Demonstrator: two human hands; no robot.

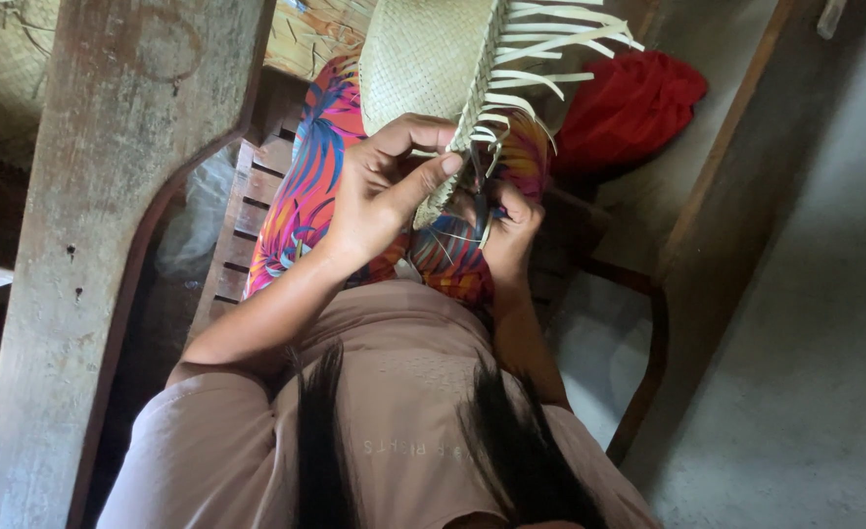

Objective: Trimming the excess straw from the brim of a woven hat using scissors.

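A pale woven straw piece (423,69) with loose flat strips (550,44) fanning from its right edge rests over my lap. My left hand (384,186) grips its lower edge, thumb pressed on the weave. My right hand (511,230) is curled just below that edge, fingers closed around thin strip ends; exactly what it pinches is partly hidden. Both hands sit above my bright multicoloured patterned trousers (305,196).
A thick weathered wooden post (110,225) stands at the left. I sit on a slatted wooden seat (247,225) with a curved arm (648,353). A red cloth bundle (629,108) lies at the upper right. Grey concrete floor (805,343) lies to the right.
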